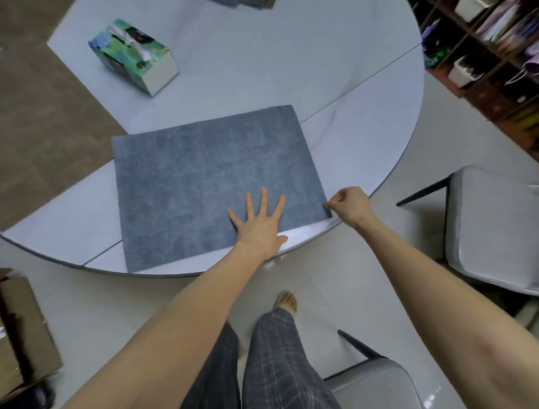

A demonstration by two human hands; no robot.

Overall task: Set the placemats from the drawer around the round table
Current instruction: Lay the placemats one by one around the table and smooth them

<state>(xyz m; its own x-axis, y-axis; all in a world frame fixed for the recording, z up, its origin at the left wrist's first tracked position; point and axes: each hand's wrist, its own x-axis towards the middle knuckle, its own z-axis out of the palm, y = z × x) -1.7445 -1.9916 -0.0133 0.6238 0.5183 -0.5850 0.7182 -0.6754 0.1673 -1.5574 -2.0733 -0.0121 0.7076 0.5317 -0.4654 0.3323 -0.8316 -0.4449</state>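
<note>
A grey-blue rectangular placemat (204,175) lies flat on the white round table (364,111), close to the table's near edge. My left hand (261,224) rests palm down on the mat's near edge with its fingers spread. At the mat's near right corner, my right hand (348,204) pinches the corner between thumb and fingers. More grey mats (242,3) show at the far edge of the table, cut off by the top of the frame.
A green tissue box (134,55) stands on the table at the far left. Two grey padded chairs (495,227) (376,382) stand to my right. A cardboard box (20,330) sits on the floor at the left, shelves (495,43) at the far right.
</note>
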